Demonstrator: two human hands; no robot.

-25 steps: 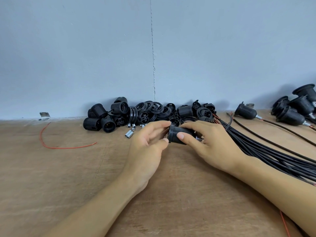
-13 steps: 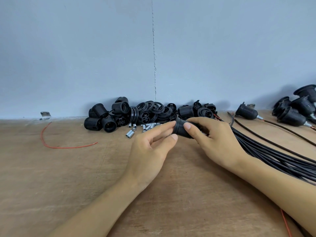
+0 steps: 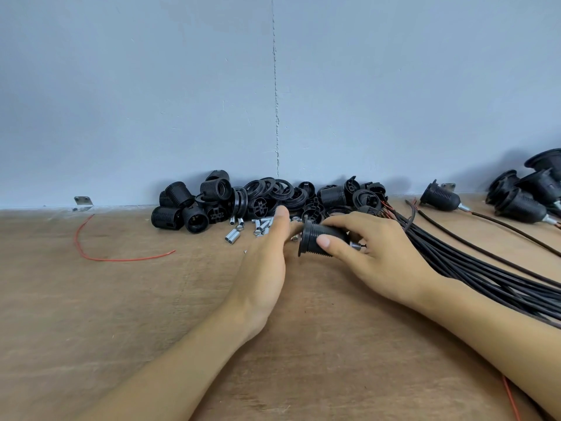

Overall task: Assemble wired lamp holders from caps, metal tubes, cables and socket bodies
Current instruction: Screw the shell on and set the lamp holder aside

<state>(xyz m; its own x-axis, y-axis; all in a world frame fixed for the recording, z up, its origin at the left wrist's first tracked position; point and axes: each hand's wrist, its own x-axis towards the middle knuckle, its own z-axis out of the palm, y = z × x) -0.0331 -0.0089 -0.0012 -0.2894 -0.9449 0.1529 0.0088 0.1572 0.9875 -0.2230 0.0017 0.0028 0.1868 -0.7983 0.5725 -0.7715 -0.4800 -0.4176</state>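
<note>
My right hand (image 3: 376,256) grips a black lamp holder (image 3: 321,237) lying sideways, thumb on its threaded body, with a short metal tube showing at its right end. My left hand (image 3: 267,262) reaches forward just left of the holder's flanged end with straight fingers, touching or nearly touching it; I cannot tell which. A heap of black socket bodies, rings and caps (image 3: 261,202) lies against the wall. Small metal tubes (image 3: 255,227) are scattered in front of the heap. A bundle of black cables (image 3: 473,268) runs off to the right.
Finished wired holders (image 3: 440,197) and a pile of them (image 3: 525,196) lie at the far right. A loose red wire (image 3: 100,253) lies on the wooden table (image 3: 121,314) at the left. A metal bracket (image 3: 82,203) sits at the wall. The blue wall bounds the back.
My left hand let go of the holder and straightened its fingers, reaching forward. My right hand keeps the holder and has turned it, so a metal tube shows at its right end.
</note>
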